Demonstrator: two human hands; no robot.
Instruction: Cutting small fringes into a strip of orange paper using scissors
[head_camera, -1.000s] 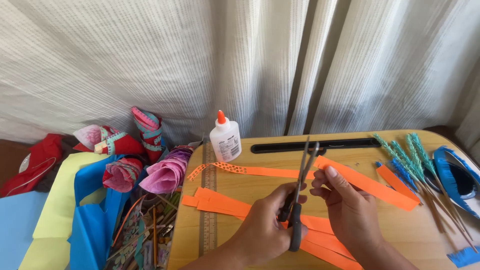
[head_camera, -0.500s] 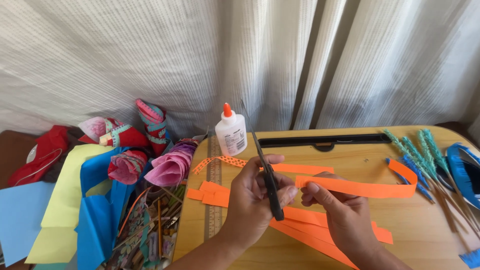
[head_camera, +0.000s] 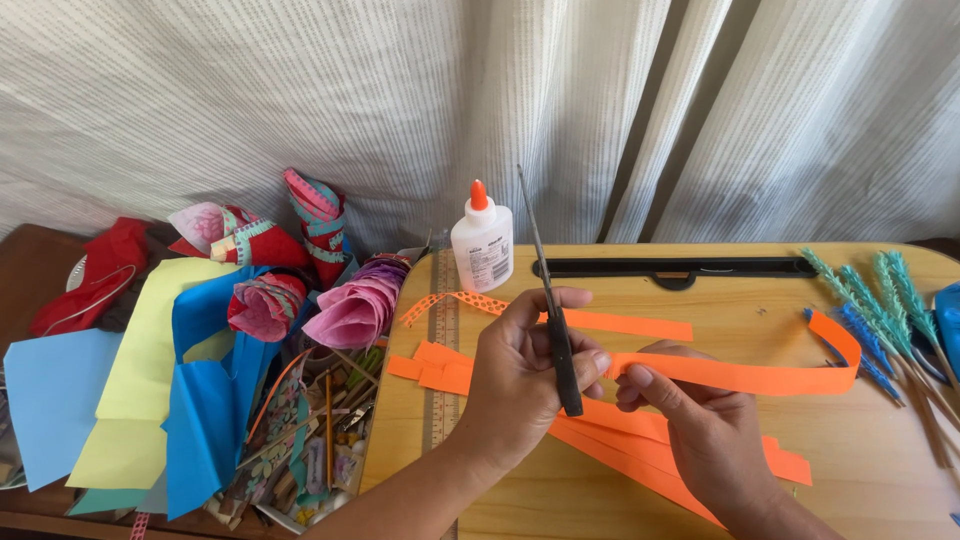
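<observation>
The left hand (head_camera: 520, 375) grips closed scissors (head_camera: 550, 300), blades pointing up, beside the right hand (head_camera: 700, 430), which pinches an orange paper strip (head_camera: 740, 375) mid-table; the floppy strip could buckle, skewing any cut.

Bright daylight glowing through the pale curtain (head_camera: 480, 90), soft faint shadows, sharp focus, slight wide-angle bending at edges

A pale pleated curtain (head_camera: 500, 90) hung across twelve o'clock, daylight glowing through it, behind a light wooden table (head_camera: 760, 300) and a dark wooden surface (head_camera: 30, 260) at nine o'clock.
</observation>
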